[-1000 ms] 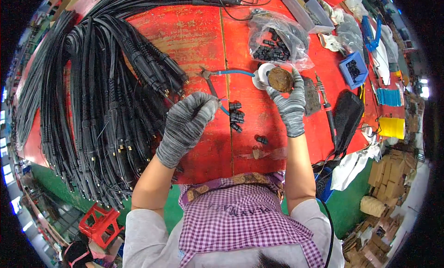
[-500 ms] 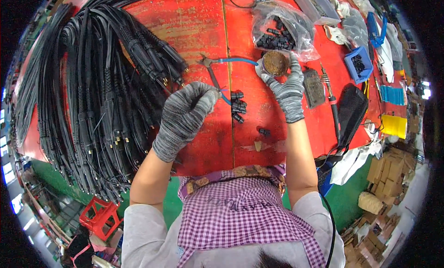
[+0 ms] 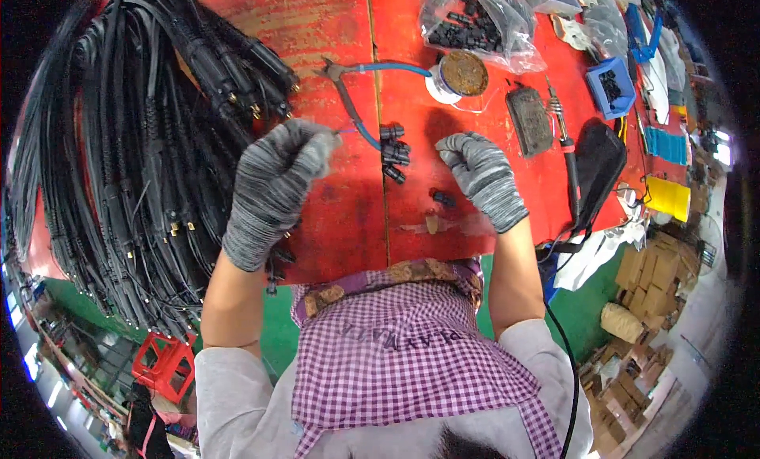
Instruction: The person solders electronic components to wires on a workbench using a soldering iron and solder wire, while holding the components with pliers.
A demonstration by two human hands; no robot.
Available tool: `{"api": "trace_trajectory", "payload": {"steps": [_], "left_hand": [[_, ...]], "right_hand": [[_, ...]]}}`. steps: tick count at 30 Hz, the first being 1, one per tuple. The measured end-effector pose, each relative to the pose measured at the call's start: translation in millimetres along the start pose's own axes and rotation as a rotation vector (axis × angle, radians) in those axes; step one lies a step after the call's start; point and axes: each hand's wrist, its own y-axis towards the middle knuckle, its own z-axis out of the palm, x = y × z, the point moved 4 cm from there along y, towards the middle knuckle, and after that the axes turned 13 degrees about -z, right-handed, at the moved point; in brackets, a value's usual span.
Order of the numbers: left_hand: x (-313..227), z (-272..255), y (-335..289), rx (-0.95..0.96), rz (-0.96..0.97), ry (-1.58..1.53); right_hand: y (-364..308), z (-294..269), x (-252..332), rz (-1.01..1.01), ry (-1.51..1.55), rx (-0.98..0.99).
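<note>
My left hand (image 3: 275, 186), in a grey striped knit glove, is closed in a pinch beside the black cable bundle (image 3: 150, 142); what its fingers hold is hidden. A pair of cutting pliers with blue handles (image 3: 388, 66) lies open just beyond it. Several small black connector pieces (image 3: 393, 152) sit by the pliers' near handle. My right hand (image 3: 484, 178), gloved alike, hovers with fingers drawn together near a loose black piece (image 3: 442, 198). I cannot make out anything in its fingers. Farther off stands a white spool (image 3: 440, 87) with a round, brown-crusted top (image 3: 465, 71).
A clear plastic bag (image 3: 507, 39) of black pieces lies at the far side of the red table (image 3: 332, 237). To the right are a dark block (image 3: 529, 120), a soldering iron (image 3: 568, 146), a black pouch (image 3: 598, 166) and a blue bin (image 3: 611, 91).
My right hand has let go of the spool and come back toward me. My left hand has shifted left, still pinched. The whole view has also shifted slightly.
</note>
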Motion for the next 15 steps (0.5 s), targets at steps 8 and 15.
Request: {"api": "trace_trajectory", "payload": {"steps": [8,15], "left_hand": [[6,3,9,0.03,-0.007,0.0],[10,6,10,0.046,-0.037,-0.077]], "right_hand": [[-74,-9,-16,0.33,-0.084,0.263],[-64,32,-5,0.118,0.048,0.193]]}}
